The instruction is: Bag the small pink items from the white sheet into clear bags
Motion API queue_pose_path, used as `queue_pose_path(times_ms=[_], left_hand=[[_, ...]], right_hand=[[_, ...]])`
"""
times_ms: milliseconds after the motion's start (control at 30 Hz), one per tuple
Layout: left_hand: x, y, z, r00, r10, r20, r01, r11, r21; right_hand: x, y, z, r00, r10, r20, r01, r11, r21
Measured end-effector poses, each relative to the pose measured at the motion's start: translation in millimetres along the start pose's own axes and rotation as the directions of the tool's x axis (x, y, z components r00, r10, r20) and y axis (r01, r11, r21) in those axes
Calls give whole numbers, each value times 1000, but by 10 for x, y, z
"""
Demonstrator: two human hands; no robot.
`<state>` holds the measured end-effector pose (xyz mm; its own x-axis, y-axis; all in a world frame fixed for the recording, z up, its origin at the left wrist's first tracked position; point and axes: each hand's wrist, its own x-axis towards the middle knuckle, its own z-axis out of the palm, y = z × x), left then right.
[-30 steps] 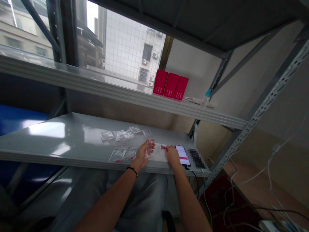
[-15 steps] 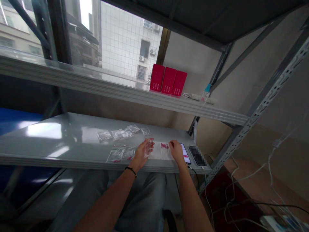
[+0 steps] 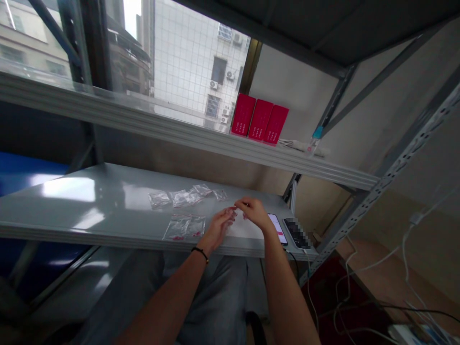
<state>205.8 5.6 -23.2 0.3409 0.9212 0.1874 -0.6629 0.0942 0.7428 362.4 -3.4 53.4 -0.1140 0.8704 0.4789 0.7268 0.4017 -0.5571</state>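
Observation:
My left hand (image 3: 216,229) is closed on a small clear plastic bag (image 3: 230,217), held up above the shelf board. At the bag's upper edge, the thumb and fingers of my right hand (image 3: 254,213) are pinched together; whatever they grip is too small to make out. Beneath both hands lies a white sheet (image 3: 247,231). A few small pinkish-red pieces (image 3: 245,216) show on it, partly covered by my right hand. Left of my left hand, clear bags with red pieces (image 3: 184,227) lie flat. Several more clear bags (image 3: 181,197) are spread behind them.
Right of the sheet lie a lit phone (image 3: 277,229) and a dark, blurred-out device (image 3: 296,233), with cables running off the front edge. An upper shelf (image 3: 179,136) crosses above, bearing three red boxes (image 3: 260,120) and a small blue-capped bottle (image 3: 314,140). A metal upright (image 3: 402,158) stands at right.
My right hand has moved left and up from the red pieces on the sheet to the bag's edge at my left hand. The whole view has shifted slightly.

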Motion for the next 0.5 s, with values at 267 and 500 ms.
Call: queue_pose_path(times_ms=[267, 500], left_hand=[[26, -3, -37, 996, -49, -68, 47, 998, -29], [35, 5, -34, 995, -63, -82, 59, 997, -55]], right_hand=[[-296, 616, -104, 935, 296, -196, -340, 905, -255], [-444, 789, 134, 919, 381, -103, -384, 803, -456]])
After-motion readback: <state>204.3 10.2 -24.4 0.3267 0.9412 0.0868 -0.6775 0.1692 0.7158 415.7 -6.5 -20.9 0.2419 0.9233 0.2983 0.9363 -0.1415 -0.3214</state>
